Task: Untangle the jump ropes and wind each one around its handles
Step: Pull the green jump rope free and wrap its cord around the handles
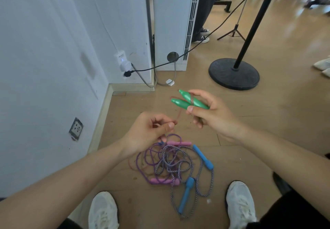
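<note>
Jump ropes (178, 166) lie tangled on the floor (259, 136), 6 o'clock of the hands. Right hand (214, 116) grips the rigid green handles (189, 101); left hand (150, 130), at their 7 o'clock, pinches the limp red cord (179, 115), probably best kept taut.

Six handles in all: two green handles (185, 98) at centre, two pink handles (178, 143) and two blue handles (202, 156) lower down. Three ropes: one red rope (179, 115), one purple rope (137, 159), one striped rope (213, 177). Two white shoes (103, 211) at the bottom edge.
</note>
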